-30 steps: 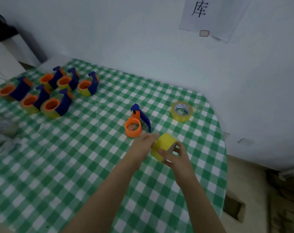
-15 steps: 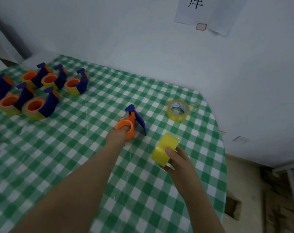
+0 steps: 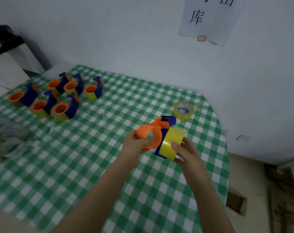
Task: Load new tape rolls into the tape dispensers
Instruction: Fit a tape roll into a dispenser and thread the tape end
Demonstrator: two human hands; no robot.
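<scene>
My left hand (image 3: pixel 134 145) grips an orange and blue tape dispenser (image 3: pixel 153 132) by its orange ring, lifted above the table. My right hand (image 3: pixel 185 151) holds a yellow tape roll (image 3: pixel 172 142) on edge, pressed against the dispenser's blue side. A second yellowish tape roll (image 3: pixel 183 110) lies flat on the checked tablecloth behind them. Several dispensers holding rolls (image 3: pixel 62 111) stand grouped at the far left.
The table with a green and white checked cloth (image 3: pixel 75 157) ends close to the right of my hands, with floor below. A white wall with a paper sign (image 3: pixel 208 19) stands behind. Blurred pale items (image 3: pixel 10 140) lie at the left edge.
My left hand has picked the dispenser up off the table and brought it to the yellow roll. My right hand has moved the roll up against the dispenser.
</scene>
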